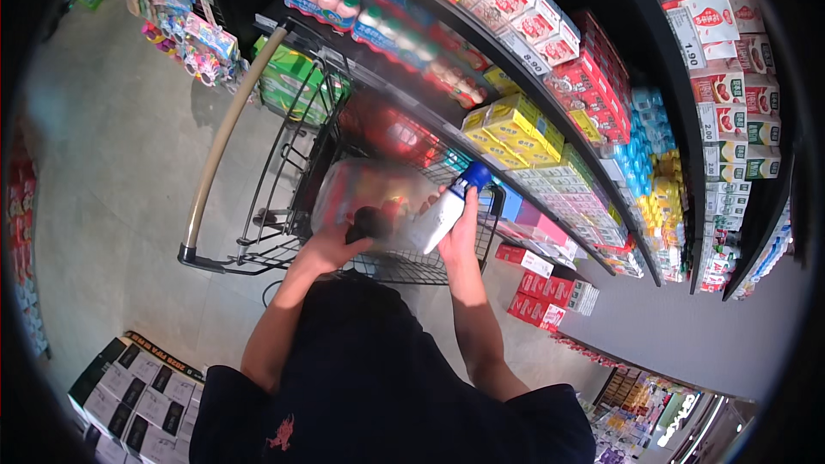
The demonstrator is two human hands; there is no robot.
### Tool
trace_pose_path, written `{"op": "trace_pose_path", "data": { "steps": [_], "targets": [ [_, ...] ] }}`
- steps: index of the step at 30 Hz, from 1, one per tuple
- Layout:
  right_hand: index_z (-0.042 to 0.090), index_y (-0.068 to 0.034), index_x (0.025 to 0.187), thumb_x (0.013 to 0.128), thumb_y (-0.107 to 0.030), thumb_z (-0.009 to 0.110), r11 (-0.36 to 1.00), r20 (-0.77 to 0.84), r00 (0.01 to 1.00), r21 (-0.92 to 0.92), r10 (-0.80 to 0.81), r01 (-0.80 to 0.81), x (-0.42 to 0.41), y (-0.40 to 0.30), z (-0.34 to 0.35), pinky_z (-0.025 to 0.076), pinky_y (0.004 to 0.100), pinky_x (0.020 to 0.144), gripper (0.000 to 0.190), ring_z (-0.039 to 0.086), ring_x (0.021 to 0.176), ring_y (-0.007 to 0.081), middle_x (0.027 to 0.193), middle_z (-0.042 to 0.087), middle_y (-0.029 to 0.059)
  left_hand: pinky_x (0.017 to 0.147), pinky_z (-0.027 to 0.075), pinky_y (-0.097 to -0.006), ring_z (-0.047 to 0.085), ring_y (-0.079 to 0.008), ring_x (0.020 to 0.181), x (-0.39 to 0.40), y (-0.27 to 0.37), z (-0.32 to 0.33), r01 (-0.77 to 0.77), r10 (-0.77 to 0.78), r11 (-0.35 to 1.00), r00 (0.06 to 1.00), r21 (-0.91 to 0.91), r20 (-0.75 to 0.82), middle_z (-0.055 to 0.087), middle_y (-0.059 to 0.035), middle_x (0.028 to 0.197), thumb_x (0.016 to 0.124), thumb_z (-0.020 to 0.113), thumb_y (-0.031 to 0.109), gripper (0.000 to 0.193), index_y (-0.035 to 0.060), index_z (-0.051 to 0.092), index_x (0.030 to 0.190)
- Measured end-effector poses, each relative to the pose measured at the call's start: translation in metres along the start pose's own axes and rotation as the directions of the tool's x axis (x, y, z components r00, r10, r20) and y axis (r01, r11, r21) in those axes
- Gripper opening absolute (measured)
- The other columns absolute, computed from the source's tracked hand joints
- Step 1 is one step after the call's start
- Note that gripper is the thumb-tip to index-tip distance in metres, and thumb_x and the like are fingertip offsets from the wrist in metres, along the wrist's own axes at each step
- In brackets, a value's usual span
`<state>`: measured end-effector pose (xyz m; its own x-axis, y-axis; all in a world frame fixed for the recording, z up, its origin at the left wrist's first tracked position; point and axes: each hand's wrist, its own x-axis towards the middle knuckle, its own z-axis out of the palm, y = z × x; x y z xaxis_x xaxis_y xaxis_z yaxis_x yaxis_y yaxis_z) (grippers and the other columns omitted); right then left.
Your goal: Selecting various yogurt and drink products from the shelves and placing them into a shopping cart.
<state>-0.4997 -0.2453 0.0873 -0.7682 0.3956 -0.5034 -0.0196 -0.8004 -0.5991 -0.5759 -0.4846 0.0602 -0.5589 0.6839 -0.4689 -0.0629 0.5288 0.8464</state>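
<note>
My right hand [460,232] grips a white bottle with a blue cap [445,214], tilted with its cap up and to the right. A dark rounded object [370,223], too blurred to name, sits between the thumb and fingers of my left hand [327,249]. Both hands are over a black wire shopping cart [387,269] with a tan handle [233,122]. Beneath them in the cart lies a bulky, clear-wrapped package [341,190] with red and yellow inside, partly hidden and blurred. A red package [403,132] shows behind it.
Store shelves with bottled drinks [322,0], yellow cartons [515,132] and red boxes [590,93] run close along the cart's far side. Red and white boxes [541,296] stand on the floor at right. Stacked cartons [138,399] are at lower left, hanging toys [203,45] at upper left.
</note>
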Motion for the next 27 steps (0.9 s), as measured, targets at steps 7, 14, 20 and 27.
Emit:
{"op": "trace_pose_path", "data": {
  "steps": [7,14,20,27],
  "targets": [
    [0.047,-0.011,0.117,0.097,-0.037,0.048,0.999,-0.049,0.999,-0.036,-0.006,0.004,-0.034,0.019,-0.053,0.055,0.0415,0.069,0.033,0.064,0.078,0.0245,0.096,0.062,0.0083,0.069,0.048,-0.0378,0.063,-0.0306,0.073,0.003,0.007,0.007,0.001,-0.002,0.999,0.999,0.049,0.038,0.064,-0.0189,0.077,0.083,0.066,0.041,0.047,-0.0017,0.061,0.1],
    [0.052,-0.01,0.113,0.095,-0.051,0.045,0.969,-0.042,0.968,0.012,0.247,-0.247,-0.035,0.021,-0.068,0.056,0.0359,0.063,0.045,0.065,0.073,0.022,0.088,0.064,0.0066,0.068,0.047,-0.0398,0.062,-0.0353,0.075,-0.007,0.022,0.006,-0.187,0.193,0.98,0.978,-0.073,0.084,0.063,-0.0226,0.079,0.082,0.069,0.036,0.043,-0.0045,0.061,0.095],
    [0.056,-0.013,0.107,0.094,-0.058,0.041,0.957,-0.063,0.957,-0.042,0.283,-0.285,-0.032,0.026,-0.062,0.054,0.028,0.055,0.049,0.065,0.066,0.0168,0.083,0.067,0.0065,0.074,0.048,-0.0405,0.063,-0.0367,0.083,-0.008,0.031,0.003,-0.202,0.195,0.979,0.949,0.003,0.247,0.064,-0.0238,0.087,0.081,0.07,0.035,0.046,-0.0047,0.06,0.102],
    [0.056,-0.012,0.107,0.094,-0.056,0.042,0.958,-0.024,0.958,-0.015,0.286,-0.286,-0.028,0.025,-0.059,0.055,0.0316,0.059,0.048,0.066,0.069,0.0184,0.082,0.066,0.0072,0.082,0.048,-0.0393,0.063,-0.0369,0.095,-0.01,0.041,-0.005,-0.196,0.206,0.978,0.926,-0.064,0.315,0.065,-0.0236,0.1,0.08,0.07,0.034,0.049,-0.0033,0.06,0.11]
  ]
}}
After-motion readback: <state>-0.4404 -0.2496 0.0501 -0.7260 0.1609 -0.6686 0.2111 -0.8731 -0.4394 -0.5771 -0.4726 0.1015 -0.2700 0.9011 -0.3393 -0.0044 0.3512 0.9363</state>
